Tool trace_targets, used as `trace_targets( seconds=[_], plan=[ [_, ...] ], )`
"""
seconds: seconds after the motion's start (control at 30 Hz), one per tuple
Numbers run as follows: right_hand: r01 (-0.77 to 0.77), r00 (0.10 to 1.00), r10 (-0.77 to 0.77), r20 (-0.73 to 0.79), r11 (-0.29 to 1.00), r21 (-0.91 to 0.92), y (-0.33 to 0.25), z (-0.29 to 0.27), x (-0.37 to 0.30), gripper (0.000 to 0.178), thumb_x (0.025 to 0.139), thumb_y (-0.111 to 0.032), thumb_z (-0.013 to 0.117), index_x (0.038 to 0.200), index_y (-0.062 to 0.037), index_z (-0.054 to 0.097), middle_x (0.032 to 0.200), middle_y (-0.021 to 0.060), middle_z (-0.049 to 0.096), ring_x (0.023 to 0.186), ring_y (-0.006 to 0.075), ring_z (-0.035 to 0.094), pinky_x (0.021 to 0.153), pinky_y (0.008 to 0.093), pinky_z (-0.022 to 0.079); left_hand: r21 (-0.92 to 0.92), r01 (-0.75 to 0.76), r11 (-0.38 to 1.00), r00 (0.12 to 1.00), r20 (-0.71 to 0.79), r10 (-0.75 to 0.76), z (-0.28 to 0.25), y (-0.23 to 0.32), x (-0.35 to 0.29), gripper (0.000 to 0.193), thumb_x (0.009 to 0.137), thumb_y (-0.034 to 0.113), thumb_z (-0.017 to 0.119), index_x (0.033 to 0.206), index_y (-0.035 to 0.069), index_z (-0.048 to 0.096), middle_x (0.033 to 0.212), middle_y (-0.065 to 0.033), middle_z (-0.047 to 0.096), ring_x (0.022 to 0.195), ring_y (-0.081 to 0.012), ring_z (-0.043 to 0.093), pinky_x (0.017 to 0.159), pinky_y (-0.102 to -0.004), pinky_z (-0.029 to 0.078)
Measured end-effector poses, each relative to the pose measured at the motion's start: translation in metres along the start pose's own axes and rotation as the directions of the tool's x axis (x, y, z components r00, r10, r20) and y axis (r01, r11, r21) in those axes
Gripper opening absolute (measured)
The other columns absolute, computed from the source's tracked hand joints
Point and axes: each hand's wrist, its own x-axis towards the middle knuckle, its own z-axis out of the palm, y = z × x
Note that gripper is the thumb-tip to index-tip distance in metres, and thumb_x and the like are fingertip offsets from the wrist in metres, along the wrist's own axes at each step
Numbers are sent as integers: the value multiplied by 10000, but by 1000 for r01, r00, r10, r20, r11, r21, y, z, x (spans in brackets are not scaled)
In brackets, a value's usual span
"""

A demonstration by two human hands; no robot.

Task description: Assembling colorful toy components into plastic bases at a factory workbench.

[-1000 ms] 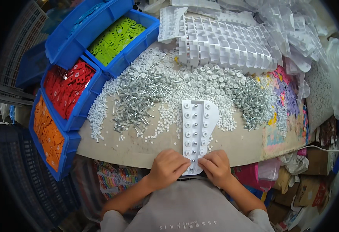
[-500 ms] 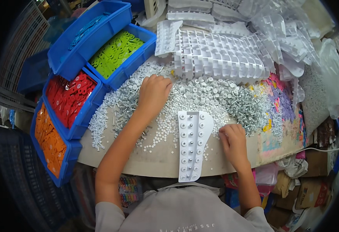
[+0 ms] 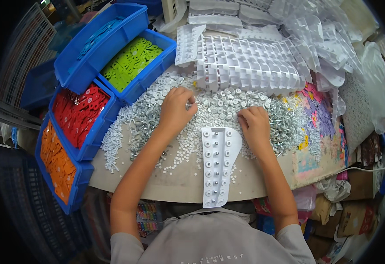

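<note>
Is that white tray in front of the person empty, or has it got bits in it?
Not empty: a row of shiny metal pieces runs down the middle channel of the white tray.

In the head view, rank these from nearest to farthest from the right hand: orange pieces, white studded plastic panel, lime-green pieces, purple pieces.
From the right hand:
1. White studded plastic panel: just below and left of it.
2. Purple pieces: to its right.
3. Lime-green pieces: upper left, in a blue bin.
4. Orange pieces: far left.
</note>
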Motion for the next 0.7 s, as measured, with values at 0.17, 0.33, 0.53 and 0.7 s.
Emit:
trace_targets(
  seconds=[0.17,0.33,0.53,0.7],
  plan=[
    [-21,1000,21,8,1000,-3,-1,3,-1,145,811,-11,696,945,-45,651,856,98,608,867,311,554,823,424,437,-64,149,987,983,115,-141,-12,14,-11,88,793,59,688,826,26,613,801,-86,616,816,-267,596,753,-382,487],
    [-39,998,45,-49,994,104,-6,1,-8,141,821,14,672,950,-25,633,894,120,632,879,330,567,824,421,440,-125,34,992,992,122,-18,-10,10,-20,93,819,74,708,877,17,663,839,-96,663,829,-268,616,758,-376,494],
    [-49,991,63,-122,993,111,-12,-22,-27,81,842,28,656,907,-9,623,891,121,627,885,307,579,820,386,447,-93,21,995,998,60,-15,0,14,-20,43,787,64,725,815,49,695,848,-91,664,874,-303,615,789,-419,488],
    [-138,989,148,-22,957,255,-45,-56,-52,70,850,43,640,897,-4,618,898,108,629,883,277,592,805,357,460,-10,-26,1000,999,37,26,-3,13,-23,61,784,66,734,840,61,710,827,-77,639,904,-282,604,815,-399,479]
  ],
)
